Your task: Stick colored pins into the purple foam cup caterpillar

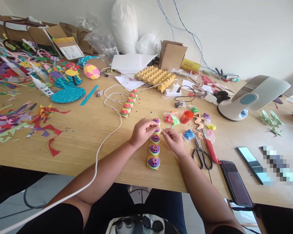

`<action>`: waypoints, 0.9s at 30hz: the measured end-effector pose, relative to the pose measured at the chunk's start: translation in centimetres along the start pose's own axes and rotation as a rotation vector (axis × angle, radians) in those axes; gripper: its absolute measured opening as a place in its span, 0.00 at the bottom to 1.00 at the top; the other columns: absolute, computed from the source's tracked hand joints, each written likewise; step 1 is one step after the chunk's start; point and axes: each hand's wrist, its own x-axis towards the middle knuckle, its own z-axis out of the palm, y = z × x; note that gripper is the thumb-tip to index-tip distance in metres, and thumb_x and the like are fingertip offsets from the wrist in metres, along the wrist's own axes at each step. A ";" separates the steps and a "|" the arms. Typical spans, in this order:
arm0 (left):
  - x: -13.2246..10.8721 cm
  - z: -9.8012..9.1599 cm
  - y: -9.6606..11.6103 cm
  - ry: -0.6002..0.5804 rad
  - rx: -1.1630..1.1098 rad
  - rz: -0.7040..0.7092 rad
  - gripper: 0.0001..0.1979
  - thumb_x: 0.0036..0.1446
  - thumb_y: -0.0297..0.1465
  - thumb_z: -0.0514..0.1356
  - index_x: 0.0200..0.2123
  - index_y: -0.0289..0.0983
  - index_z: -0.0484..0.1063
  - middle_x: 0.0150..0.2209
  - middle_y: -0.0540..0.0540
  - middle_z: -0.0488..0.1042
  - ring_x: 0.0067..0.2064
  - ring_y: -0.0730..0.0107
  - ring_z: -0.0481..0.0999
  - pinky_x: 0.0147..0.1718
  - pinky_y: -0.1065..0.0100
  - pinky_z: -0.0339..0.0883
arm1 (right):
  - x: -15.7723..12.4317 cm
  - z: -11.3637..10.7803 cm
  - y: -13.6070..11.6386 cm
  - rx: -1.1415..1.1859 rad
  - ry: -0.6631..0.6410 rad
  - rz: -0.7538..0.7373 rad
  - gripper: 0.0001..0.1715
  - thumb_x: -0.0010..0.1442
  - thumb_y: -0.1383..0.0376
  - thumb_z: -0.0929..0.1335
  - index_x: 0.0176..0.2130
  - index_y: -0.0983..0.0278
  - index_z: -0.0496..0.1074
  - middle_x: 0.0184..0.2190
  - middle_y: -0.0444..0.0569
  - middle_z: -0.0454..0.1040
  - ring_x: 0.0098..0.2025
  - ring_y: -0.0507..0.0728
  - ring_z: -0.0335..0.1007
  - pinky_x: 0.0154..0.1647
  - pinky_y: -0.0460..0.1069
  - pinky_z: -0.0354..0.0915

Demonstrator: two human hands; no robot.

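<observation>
A row of five yellow egg-carton cups with purple tops (154,150) lies at the middle of the near edge of the wooden desk (88,130), running from that edge toward the far side. The left hand (142,131) is clenched over the row's far end, its fingers (150,125) wrapped around the cups there. The right hand (174,141) sits just beside the row on its right, thumb and forefinger pinched together against a cup; what they pinch is too small to tell. A second row of five cups with red and green tops (129,103) lies further toward the far edge, apart from both hands. Right of the right hand lie one pair of black-handled scissors (202,155) and one red-handled cutter (212,151), close together. Two dark phones (236,183) lie by the near right corner. One white cable (111,133) curves over the near edge, left of the left arm. Bare wood lies open between the cable and the coloured paper scraps (46,125) toward the left edge.
</observation>
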 end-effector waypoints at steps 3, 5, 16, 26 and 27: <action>-0.2 -0.1 0.1 -0.011 -0.086 -0.088 0.10 0.61 0.39 0.64 0.40 0.40 0.80 0.35 0.46 0.80 0.33 0.70 0.74 0.36 0.66 0.69 | 0.1 0.0 0.0 -0.021 0.005 -0.004 0.20 0.62 0.47 0.67 0.33 0.60 0.74 0.24 0.45 0.66 0.25 0.53 0.58 0.25 0.48 0.56; -0.3 -0.1 0.2 -0.019 -0.144 -0.135 0.11 0.61 0.40 0.65 0.41 0.39 0.80 0.36 0.45 0.80 0.33 0.70 0.75 0.36 0.66 0.70 | 0.2 -0.1 0.0 -0.042 0.001 -0.009 0.20 0.63 0.48 0.67 0.34 0.61 0.74 0.24 0.45 0.68 0.25 0.53 0.58 0.26 0.48 0.57; -0.2 -0.3 0.6 -0.051 -0.206 -0.173 0.12 0.59 0.42 0.66 0.36 0.39 0.80 0.34 0.46 0.80 0.34 0.68 0.76 0.35 0.66 0.69 | 0.2 -0.1 1.0 -0.149 -0.135 -0.129 0.15 0.67 0.56 0.63 0.34 0.61 0.72 0.26 0.45 0.69 0.28 0.54 0.62 0.30 0.49 0.58; -0.3 -0.3 0.9 -0.074 -0.358 -0.278 0.14 0.59 0.43 0.65 0.31 0.38 0.77 0.30 0.48 0.79 0.31 0.71 0.74 0.32 0.69 0.68 | 0.0 0.0 0.6 -0.107 -0.190 -0.138 0.17 0.68 0.54 0.63 0.32 0.61 0.69 0.25 0.44 0.67 0.28 0.53 0.60 0.31 0.48 0.58; -0.3 -0.3 0.8 -0.082 -0.389 -0.296 0.14 0.59 0.43 0.65 0.32 0.38 0.77 0.31 0.48 0.79 0.32 0.70 0.75 0.34 0.68 0.69 | 0.0 0.0 0.6 -0.086 -0.185 -0.133 0.17 0.68 0.54 0.63 0.32 0.61 0.69 0.25 0.44 0.67 0.28 0.53 0.61 0.31 0.48 0.58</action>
